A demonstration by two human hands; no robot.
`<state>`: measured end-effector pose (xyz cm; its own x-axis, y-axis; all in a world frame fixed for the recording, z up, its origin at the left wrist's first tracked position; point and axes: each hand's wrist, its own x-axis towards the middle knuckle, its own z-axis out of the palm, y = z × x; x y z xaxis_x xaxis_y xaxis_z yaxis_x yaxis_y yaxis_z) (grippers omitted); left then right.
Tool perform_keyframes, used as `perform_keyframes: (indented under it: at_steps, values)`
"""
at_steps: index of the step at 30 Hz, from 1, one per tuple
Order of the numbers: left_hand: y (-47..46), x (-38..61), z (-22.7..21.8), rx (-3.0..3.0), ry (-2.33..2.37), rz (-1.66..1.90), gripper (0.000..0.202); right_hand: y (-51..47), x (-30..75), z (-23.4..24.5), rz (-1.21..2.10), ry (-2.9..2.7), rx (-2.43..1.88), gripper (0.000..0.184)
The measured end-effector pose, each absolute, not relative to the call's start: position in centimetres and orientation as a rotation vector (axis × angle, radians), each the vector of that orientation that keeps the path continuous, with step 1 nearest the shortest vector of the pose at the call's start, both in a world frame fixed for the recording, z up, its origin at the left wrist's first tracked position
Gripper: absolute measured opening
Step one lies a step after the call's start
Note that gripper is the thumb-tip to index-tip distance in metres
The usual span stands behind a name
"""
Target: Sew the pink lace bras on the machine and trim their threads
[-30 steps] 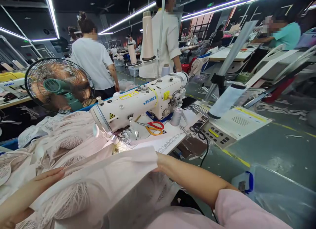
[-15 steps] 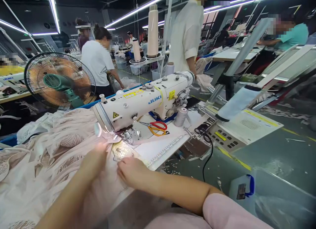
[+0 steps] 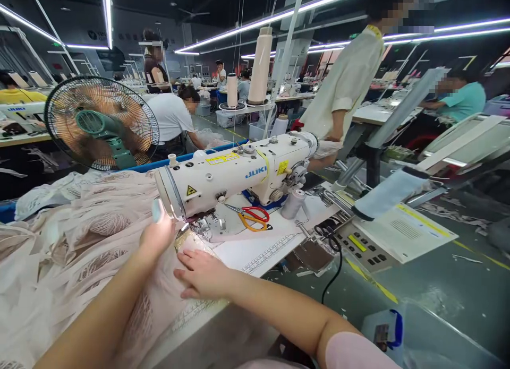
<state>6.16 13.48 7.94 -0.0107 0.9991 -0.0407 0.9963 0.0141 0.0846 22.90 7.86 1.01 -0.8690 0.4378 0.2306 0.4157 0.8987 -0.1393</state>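
Note:
A white JUKI sewing machine stands on the table, its needle end toward me. Pale pink lace fabric lies heaped to the left and runs under the presser foot. My left hand rests on the fabric just left of the needle, fingers curled down onto the cloth. My right hand lies flat on the fabric in front of the needle plate, fingers stretched out.
Red and orange scissors and a grey thread spool lie beside the machine. A control panel sits at right. A standing fan is behind the fabric. Tall thread cones rise behind. Other people work at nearby tables.
Both hands came forward from a lifted fabric panel to the needle area. The panel now lies flat. The right hand has spread flat on the cloth.

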Motion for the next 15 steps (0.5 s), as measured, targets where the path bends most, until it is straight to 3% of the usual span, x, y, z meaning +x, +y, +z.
perform_keyframes:
  at_steps: [4,11,15]
  values:
    - [8.5,5.6,6.7,2.358,1.789,0.036,0.033,7.9,23.4,0.4,0.100,-2.696,-0.603,0.050]
    - [3.9,5.5,3.0,2.727,1.596,-0.028,0.039,4.5,25.7,-0.5,0.220,-2.516,-0.874,0.014]
    - [3.7,6.9,3.5,2.758,1.823,-0.182,0.034,4.4,26.4,-0.7,0.237,-2.521,-0.783,0.020]
